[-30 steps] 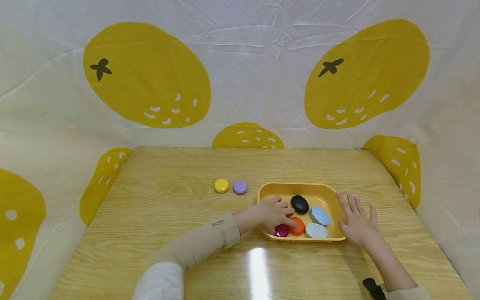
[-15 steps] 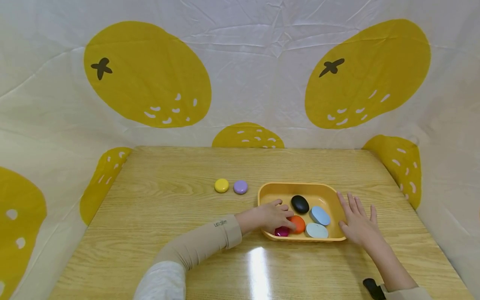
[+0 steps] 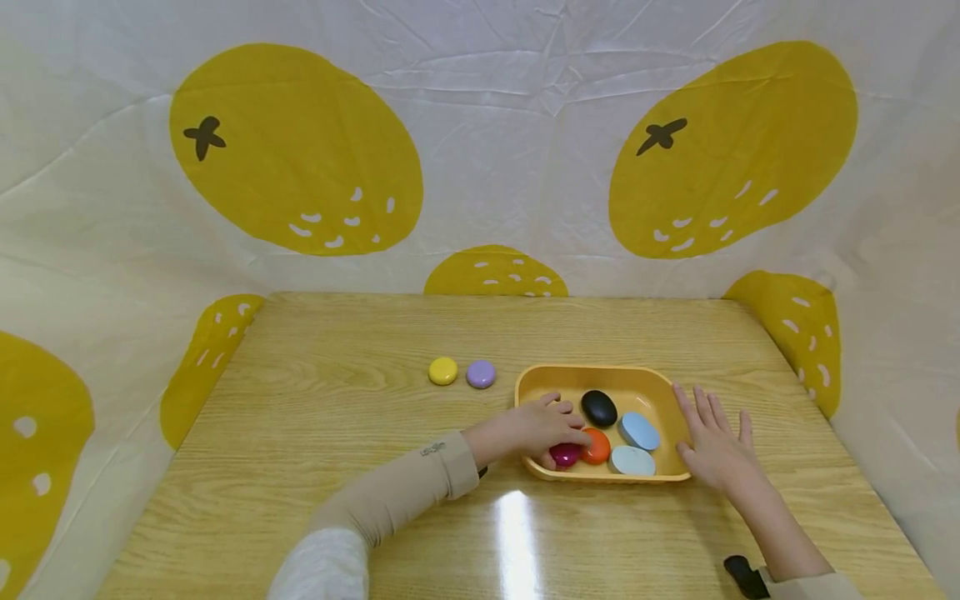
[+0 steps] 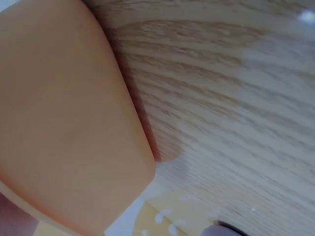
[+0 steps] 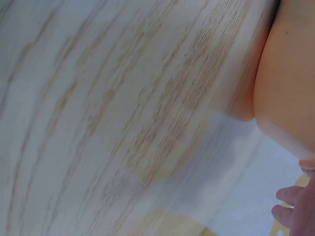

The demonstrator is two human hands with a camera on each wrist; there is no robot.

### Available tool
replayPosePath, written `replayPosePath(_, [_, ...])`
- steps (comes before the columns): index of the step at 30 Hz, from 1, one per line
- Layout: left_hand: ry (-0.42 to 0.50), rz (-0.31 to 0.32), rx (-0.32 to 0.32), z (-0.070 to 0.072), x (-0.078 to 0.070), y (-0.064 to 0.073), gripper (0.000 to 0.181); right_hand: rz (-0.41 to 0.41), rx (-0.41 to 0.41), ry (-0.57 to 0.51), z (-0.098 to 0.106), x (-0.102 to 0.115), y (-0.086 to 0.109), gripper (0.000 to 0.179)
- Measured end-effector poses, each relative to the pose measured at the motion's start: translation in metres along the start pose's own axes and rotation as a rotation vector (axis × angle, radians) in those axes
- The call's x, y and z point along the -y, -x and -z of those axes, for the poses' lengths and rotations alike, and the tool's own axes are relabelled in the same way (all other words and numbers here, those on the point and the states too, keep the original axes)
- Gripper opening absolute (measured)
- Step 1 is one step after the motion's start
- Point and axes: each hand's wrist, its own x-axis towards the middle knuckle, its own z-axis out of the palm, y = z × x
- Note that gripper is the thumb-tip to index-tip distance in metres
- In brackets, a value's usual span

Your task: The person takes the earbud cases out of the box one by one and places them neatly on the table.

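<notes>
An orange-yellow tray [image 3: 585, 367] holds several smooth rounded pieces. My left hand [image 3: 542, 427] reaches over the tray's left wall, with thumb and index finger around a glossy magenta rounded piece [image 3: 566, 456]. The index fingertip lies close to an orange rounded piece [image 3: 597, 447]. Behind them is a black oval piece [image 3: 599, 407]; to the right lie a blue oval [image 3: 639, 431] and a pale blue oval [image 3: 632, 461]. My right hand [image 3: 717, 447] rests spread against the tray's right rim. In the left wrist view the tray's outer wall [image 4: 69, 118] hides most of the left hand.
A yellow round piece [image 3: 442, 372] and a purple round piece [image 3: 481, 374] lie on the wooden table [image 3: 337, 400], left of the tray. A white cloth [image 3: 510, 167] with yellow fruit shapes hangs behind the table and along its sides.
My left thumb and index finger have closed around the magenta piece, which has shifted slightly toward the back. The orange piece has moved slightly. My right hand stays at the rim.
</notes>
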Motion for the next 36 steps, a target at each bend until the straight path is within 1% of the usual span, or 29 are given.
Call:
replayPosePath(2, [0.062, 0.038, -0.032, 0.0, 0.005, 0.001, 0.064, 0.0, -0.001, -0.003, 0.0, 0.0, 0.0, 0.077])
replayPosePath(5, [0.151, 0.107, -0.113, 0.002, 0.015, 0.007, 0.065, -0.001, -0.001, -0.005, 0.0, 0.0, -0.001, 0.077])
replayPosePath(10, [0.25, 0.23, -0.263, 0.01, 0.034, 0.024, 0.064, -0.001, 0.006, -0.005, 0.001, 0.001, -0.001, 0.077])
replayPosePath(13, [0.252, 0.322, -0.35, 0.011, 0.047, 0.038, 0.063, -0.001, 0.005, -0.007, 0.001, 0.001, -0.001, 0.077])
replayPosePath(15, [0.226, 0.39, -0.404, 0.009, 0.055, 0.049, 0.061, -0.001, 0.002, -0.006, 0.001, 0.001, -0.001, 0.077])
replayPosePath(18, [0.18, 0.498, -0.47, 0.001, 0.066, 0.065, 0.06, 0.0, 0.0, -0.001, 0.0, 0.001, -0.001, 0.077])
replayPosePath(20, [0.152, 0.578, -0.492, -0.006, 0.073, 0.075, 0.061, -0.001, 0.001, 0.0, 0.0, 0.001, -0.001, 0.077])
replayPosePath(23, [0.155, 0.705, -0.495, -0.016, 0.081, 0.09, 0.06, -0.001, 0.005, -0.001, -0.001, 0.0, -0.001, 0.078])
replayPosePath(25, [0.163, 0.793, -0.468, -0.023, 0.086, 0.099, 0.059, -0.003, 0.005, -0.002, -0.001, 0.0, -0.001, 0.078])
replayPosePath(28, [0.196, 0.901, -0.414, -0.032, 0.092, 0.112, 0.06, -0.006, 0.003, -0.001, -0.001, 0.0, -0.001, 0.078])
replayPosePath(31, [0.217, 0.957, -0.371, -0.042, 0.098, 0.125, 0.061, -0.006, 0.002, -0.001, -0.001, 0.0, -0.001, 0.078])
replayPosePath(34, [0.224, 0.981, -0.343, -0.052, 0.102, 0.136, 0.063, -0.004, 0.002, 0.0, 0.0, 0.001, -0.001, 0.078])
replayPosePath(36, [0.223, 0.993, -0.317, -0.056, 0.103, 0.142, 0.066, -0.003, 0.002, 0.0, 0.0, 0.001, -0.001, 0.077])
